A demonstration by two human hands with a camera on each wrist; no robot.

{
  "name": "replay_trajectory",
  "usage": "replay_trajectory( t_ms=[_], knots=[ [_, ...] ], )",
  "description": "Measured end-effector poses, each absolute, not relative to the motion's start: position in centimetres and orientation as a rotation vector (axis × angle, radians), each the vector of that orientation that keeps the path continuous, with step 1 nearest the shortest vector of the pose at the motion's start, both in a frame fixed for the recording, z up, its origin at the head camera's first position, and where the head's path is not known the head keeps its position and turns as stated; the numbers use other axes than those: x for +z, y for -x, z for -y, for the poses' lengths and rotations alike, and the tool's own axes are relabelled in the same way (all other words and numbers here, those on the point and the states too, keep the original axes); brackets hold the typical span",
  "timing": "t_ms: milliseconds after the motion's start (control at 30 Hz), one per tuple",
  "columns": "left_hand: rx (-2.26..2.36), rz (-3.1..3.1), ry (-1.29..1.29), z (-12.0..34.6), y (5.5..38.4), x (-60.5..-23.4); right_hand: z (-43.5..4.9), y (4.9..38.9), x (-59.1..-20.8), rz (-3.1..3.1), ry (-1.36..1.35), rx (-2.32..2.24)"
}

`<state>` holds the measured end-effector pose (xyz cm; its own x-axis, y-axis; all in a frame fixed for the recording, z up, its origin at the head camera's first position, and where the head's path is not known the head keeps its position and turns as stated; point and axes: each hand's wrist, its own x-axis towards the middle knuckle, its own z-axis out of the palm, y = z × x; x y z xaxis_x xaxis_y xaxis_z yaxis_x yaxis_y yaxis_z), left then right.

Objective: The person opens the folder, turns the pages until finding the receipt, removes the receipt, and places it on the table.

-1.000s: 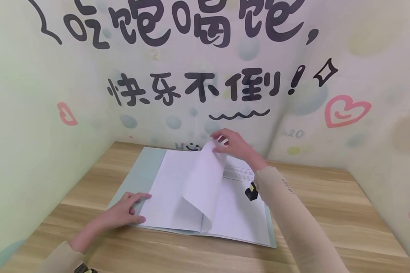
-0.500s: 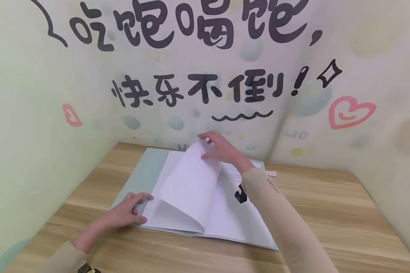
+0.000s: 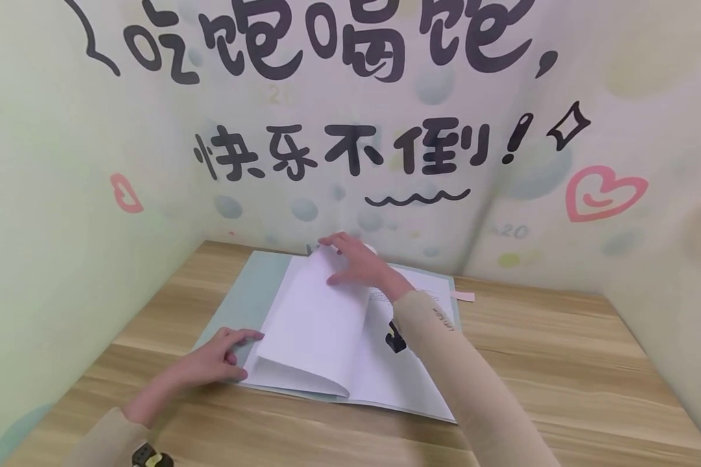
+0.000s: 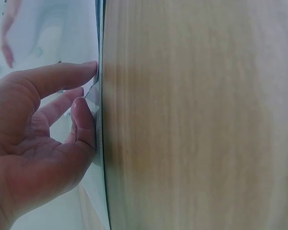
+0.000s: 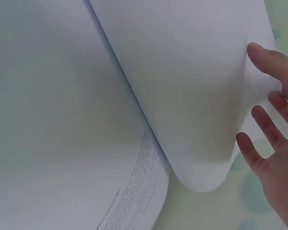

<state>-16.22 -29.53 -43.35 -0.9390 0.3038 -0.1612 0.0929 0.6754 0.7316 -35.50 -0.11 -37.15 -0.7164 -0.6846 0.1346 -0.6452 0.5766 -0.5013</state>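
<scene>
An open booklet (image 3: 409, 373) with white pages and a pale blue-green cover (image 3: 239, 288) lies on the wooden table. One white page (image 3: 309, 331) arches over the left side, its lower corner raised. My right hand (image 3: 356, 263), fingers spread, touches the upper part of this page; in the right wrist view, the thumb (image 5: 257, 50) lies against the sheet, with the other fingertips near its edge. My left hand (image 3: 213, 357) rests at the booklet's lower left, thumb and forefinger apart at the page edge. The left wrist view has this hand (image 4: 43, 124) beside the booklet's edge.
Behind the booklet rises a pale wall (image 3: 339, 97) with large black lettering and pink hearts; side walls flank the table (image 3: 537, 350). A pink tab (image 3: 463, 296) sticks out from the booklet's right edge. Printed lines (image 5: 134, 191) show on the right-hand page.
My right hand has moved left, bringing the lifted page from near the middle over onto the left side. The pink tab has come into view. My left hand stays at the lower left.
</scene>
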Motion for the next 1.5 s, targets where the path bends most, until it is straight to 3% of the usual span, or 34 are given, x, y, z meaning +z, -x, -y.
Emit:
replay_trajectory(
  t_ms=[567, 1000, 1500],
  knots=[
    [1.097, -2.647, -0.318, 29.3, 16.5, -43.4, 3.0, 35.0, -38.9, -2.629, 1.166, -0.447],
    [1.070, -2.669, -0.320, 28.9, 16.6, -43.4, 4.5, 34.0, -39.5, -2.616, 1.009, -0.282],
    [1.077, -2.683, -0.351, 29.3, 16.2, -43.4, 6.4, 33.7, -40.2, -2.610, 1.121, -0.194]
  ],
)
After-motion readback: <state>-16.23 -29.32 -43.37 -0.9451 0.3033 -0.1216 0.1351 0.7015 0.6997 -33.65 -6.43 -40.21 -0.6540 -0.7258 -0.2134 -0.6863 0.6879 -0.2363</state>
